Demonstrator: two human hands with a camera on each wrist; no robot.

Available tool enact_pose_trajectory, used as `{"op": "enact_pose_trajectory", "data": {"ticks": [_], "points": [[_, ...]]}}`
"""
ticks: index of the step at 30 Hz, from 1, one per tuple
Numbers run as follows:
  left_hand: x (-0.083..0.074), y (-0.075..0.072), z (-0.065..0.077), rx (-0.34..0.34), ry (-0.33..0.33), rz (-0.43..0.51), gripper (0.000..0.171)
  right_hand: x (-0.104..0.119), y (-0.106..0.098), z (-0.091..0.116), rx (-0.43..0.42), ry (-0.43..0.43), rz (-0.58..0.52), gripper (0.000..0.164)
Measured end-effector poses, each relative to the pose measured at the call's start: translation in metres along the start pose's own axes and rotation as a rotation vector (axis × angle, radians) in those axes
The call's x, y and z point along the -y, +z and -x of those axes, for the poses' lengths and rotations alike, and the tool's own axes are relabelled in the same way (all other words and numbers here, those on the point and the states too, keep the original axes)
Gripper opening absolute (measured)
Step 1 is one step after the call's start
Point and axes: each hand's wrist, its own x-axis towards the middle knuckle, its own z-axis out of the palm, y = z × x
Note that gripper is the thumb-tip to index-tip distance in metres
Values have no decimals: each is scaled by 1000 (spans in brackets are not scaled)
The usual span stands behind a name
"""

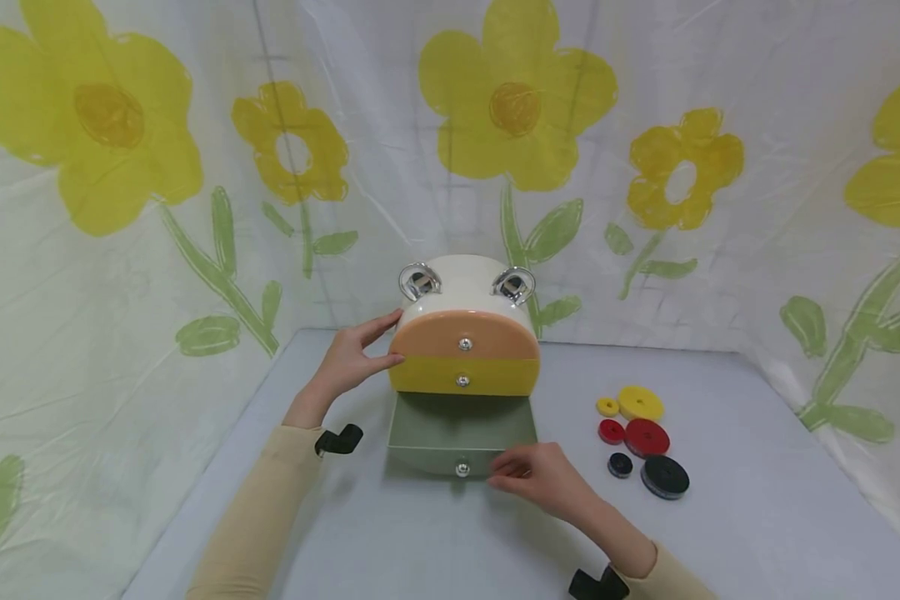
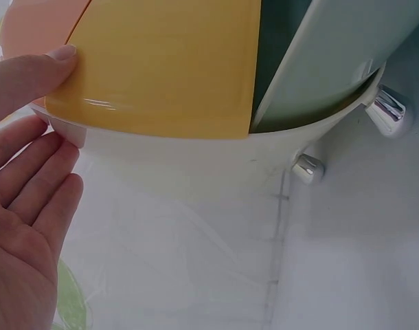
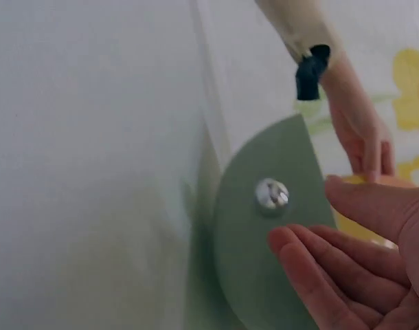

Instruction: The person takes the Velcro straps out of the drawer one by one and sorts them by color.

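Observation:
A small rounded chest [image 1: 467, 279] with a white top and two silver rings stands on the table. Its front has an orange drawer [image 1: 435, 335], a yellow drawer [image 1: 425, 375] and a green drawer [image 1: 420, 460], each with a silver knob. The green bottom drawer is pulled out, and nothing shows inside it. My left hand [image 1: 348, 360] steadies the chest's left side, thumb on the front near the orange-yellow seam, fingers nearly straight along the side. At the green drawer's right front corner is my right hand [image 1: 543, 479], fingers loosely bent, with the silver knob [image 3: 272, 195] outside its grasp.
To the right lie pairs of discs, one small and one large per colour: a large yellow disc [image 1: 641, 403], a large red disc [image 1: 647, 437] and a large black disc [image 1: 665, 477]. A flower-printed curtain [image 1: 375, 192] hangs behind the table [image 1: 390, 550].

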Motion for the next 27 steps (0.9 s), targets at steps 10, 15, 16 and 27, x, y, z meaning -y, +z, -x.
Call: {"op": "enact_pose_trajectory", "data": {"ticks": [10, 15, 16, 27], "points": [[1, 0, -1, 1, 5, 10, 64, -3, 32, -19, -51, -8, 0, 20], [2, -1, -1, -1, 18, 12, 64, -2, 43, -21, -139, -15, 38, 14], [2, -1, -1, 0, 16, 16, 64, -1, 46, -22, -158, -12, 51, 15], [2, 0, 0, 3, 3, 15, 64, 2, 61, -31, -314, 58, 66, 20]]}}
